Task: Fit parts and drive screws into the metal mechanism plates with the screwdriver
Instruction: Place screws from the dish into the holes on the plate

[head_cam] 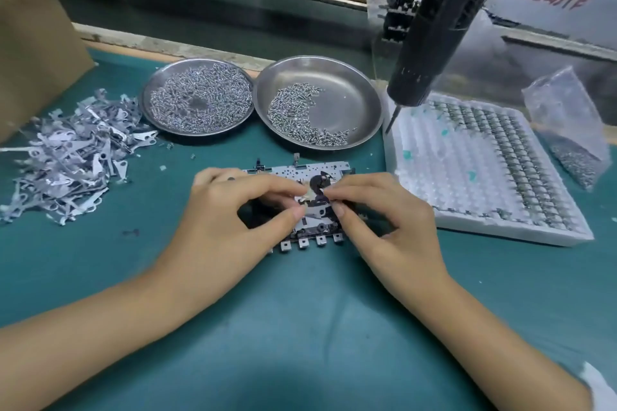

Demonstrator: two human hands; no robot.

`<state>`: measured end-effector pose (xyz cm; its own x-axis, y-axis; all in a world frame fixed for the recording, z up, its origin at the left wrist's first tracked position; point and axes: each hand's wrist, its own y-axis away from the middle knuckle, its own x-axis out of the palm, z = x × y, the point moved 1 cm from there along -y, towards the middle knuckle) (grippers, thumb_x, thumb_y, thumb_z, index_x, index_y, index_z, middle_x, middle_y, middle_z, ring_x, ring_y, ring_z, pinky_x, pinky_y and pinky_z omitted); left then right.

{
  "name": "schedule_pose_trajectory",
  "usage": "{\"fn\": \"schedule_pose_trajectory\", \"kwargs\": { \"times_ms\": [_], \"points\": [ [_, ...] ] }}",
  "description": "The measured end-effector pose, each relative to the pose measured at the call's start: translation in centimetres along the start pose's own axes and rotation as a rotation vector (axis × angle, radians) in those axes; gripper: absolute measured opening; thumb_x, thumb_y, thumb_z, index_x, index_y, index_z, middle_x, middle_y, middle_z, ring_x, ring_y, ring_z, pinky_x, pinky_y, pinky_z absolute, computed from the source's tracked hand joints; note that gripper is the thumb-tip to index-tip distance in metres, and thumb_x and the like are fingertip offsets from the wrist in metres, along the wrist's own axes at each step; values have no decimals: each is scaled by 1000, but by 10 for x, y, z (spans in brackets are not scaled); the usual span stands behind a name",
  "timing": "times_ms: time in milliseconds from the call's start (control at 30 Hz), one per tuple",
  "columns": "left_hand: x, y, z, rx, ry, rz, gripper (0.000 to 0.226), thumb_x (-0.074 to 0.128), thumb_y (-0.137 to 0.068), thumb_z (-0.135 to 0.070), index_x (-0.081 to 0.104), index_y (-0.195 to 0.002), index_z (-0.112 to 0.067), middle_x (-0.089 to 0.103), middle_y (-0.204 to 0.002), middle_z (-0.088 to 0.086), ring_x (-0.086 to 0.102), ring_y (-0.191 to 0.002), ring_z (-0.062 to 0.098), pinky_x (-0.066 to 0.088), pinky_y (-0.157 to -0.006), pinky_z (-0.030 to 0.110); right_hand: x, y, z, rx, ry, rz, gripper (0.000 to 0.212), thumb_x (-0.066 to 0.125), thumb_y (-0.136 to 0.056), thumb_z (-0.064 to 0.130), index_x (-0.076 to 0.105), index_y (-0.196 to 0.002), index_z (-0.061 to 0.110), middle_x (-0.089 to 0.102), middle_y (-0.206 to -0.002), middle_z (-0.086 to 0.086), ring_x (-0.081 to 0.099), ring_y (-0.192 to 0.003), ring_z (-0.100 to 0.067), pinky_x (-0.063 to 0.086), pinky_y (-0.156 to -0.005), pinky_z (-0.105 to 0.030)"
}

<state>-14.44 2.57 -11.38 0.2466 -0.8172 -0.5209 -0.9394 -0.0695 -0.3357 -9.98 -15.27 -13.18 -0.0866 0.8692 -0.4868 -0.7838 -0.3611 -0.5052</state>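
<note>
Teal-green mat (300,327) covered the bench; on it, centre, lay a flat silver metal mechanism plate (302,173) w/ punched holes, a black round part and a row of small square tabs along its near edge; both hands worked over its middle, close together; left hand (233,207) had thumb and forefinger curled in a pinch on a small pale star-like metal part (309,194), sitting at the plate's middle just by the black round part; right hand (377,210) met it from the other side, fingertips pinching the same small part, thumb pressed down on the plate; black electric screwdriver (430,30) hung tilted over the bench at upper right, in no hand, its thin bit pointing down by the left edge of a white foam tray (467,197) w/ rows of small grey metal parts along its right half; behind the plate sat two round steel dishes, touching: left dish (160,83) spread nearly full of small silver screws, right dish (360,87) w/ a crescent of screws along its near-left side; heap of thin grey stamped metal levers (66,157) lay far left, beside a brown cardboard box (33,53); clear plastic bag (567,123) of small metal bits stood at far right, past the tray
</note>
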Motion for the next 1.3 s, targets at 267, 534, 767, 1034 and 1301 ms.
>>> {"fn": "schedule_pose_trajectory", "kwargs": {
  "times_ms": [267, 534, 767, 1034, 1301],
  "points": [
    [0, 0, -1, -29, -34, 55, 18, 69, -71, -36, 67, -88, -42, 66, -81, -33, 59, -88, -2, 31, -96, 25, -1, 2, 1, -157, 93, 77, 16, 65, -80, -1, 74, -92, 6, 65, -84, 8, 58, -82, -15, 44, -78, -22],
    [-1, 2, 0, -119, 86, 55, 25, 78, -71, -13, 71, -88, -30, 71, -71, -19, 65, -72, 1, 48, -80, 16, 0, 4, -1, -221, 153, 117, 14, 73, -77, 1, 74, -90, 6, 71, -85, 2, 57, -81, -20, 48, -79, -25],
    [-2, 2, -2, -133, 90, 66, 27, 78, -70, -14, 71, -91, -29, 71, -73, -17, 65, -76, 2, 48, -83, 18, 1, 4, -2, -218, 163, 113, 15, 72, -78, 0, 74, -91, 6, 71, -82, 1, 56, -80, -18, 48, -76, -27],
    [-1, -1, 0, -115, 78, 99, 28, 77, -73, -12, 71, -93, -30, 71, -72, -17, 63, -73, -1, 45, -84, 15, -2, 2, 0, -79, 48, 49, 18, 60, -85, -1, 72, -98, 4, 69, -90, -3, 63, -85, -17, 47, -79, -21],
    [-6, -7, 1, 55, -13, -8, 15, 66, -80, -28, 72, -94, -25, 69, -79, -16, 62, -76, 6, 46, -87, 24, -1, 1, 0, -16, 5, -1, 19, 58, -86, 1, 73, -98, 5, 69, -90, -3, 62, -86, -12, 47, -80, -19]
  ]
}}
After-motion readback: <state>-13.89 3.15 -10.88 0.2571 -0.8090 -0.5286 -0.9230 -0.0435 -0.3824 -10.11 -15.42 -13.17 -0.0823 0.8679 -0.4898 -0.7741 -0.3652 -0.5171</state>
